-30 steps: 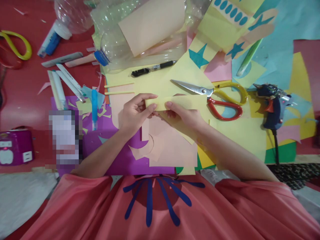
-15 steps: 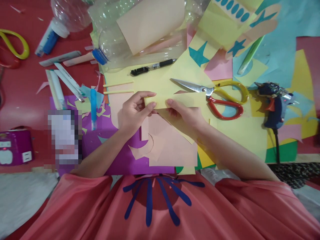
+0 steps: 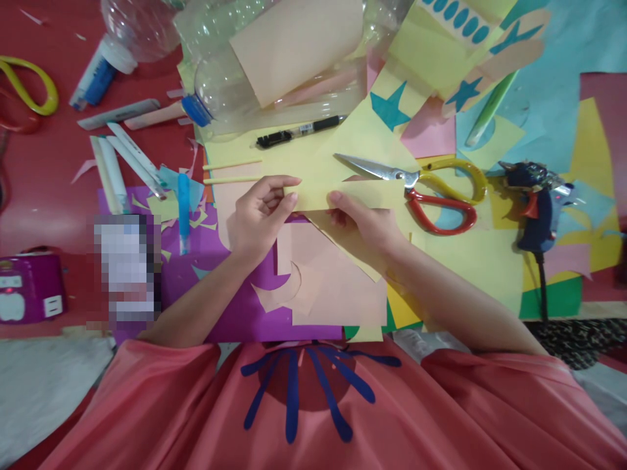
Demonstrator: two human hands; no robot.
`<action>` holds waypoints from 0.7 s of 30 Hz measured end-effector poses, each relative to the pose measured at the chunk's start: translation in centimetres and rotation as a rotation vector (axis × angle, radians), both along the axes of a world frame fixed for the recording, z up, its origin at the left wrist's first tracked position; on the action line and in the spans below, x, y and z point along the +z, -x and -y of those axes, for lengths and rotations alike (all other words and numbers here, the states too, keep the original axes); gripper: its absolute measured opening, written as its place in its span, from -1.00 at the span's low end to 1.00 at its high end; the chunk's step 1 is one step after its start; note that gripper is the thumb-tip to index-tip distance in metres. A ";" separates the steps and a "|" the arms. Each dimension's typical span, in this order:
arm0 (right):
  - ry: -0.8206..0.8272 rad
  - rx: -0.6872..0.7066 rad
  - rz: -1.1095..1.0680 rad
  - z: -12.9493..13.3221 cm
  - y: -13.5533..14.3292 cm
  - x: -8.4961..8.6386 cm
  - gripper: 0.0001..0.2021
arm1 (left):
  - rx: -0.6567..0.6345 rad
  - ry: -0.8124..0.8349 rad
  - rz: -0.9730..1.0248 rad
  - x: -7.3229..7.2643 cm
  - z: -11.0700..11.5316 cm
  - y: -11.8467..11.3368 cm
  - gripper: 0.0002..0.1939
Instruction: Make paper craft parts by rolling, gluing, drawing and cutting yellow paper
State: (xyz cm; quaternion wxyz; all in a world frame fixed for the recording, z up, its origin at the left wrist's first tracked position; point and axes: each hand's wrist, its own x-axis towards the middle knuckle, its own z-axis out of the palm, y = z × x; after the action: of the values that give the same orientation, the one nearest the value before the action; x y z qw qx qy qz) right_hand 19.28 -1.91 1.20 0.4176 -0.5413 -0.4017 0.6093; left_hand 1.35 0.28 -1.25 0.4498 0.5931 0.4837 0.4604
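A pale yellow paper strip is stretched between my two hands. My left hand pinches its left end between thumb and fingers. Farther right, my right hand grips the strip with the thumb on top, its other fingertips partly hidden beneath. Scissors with one yellow and one red handle lie just beyond my right hand, blades pointing left. Under the hands are a light pink sheet and a purple sheet. Two thin yellow sticks lie beside my left hand.
Clear plastic bottles and a black pen lie at the back. A glue gun is on the right. Several markers, a phone, a purple box and another pair of scissors are on the left.
My left hand has shifted slightly left and its fingertips sit nearer the strip's left end. My right hand has barely moved.
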 end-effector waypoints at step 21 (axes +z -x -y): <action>0.036 -0.037 0.010 0.0 0.1 0.3 -0.77 | 0.045 0.010 -0.044 -0.5 0.0 0.5 -0.57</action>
State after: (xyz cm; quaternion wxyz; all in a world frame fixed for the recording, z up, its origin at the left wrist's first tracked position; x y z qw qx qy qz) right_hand 19.15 -1.92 1.47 0.4168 -0.5590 -0.3827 0.6061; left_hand 0.90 0.28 -1.74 0.4315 0.5899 0.5089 0.4548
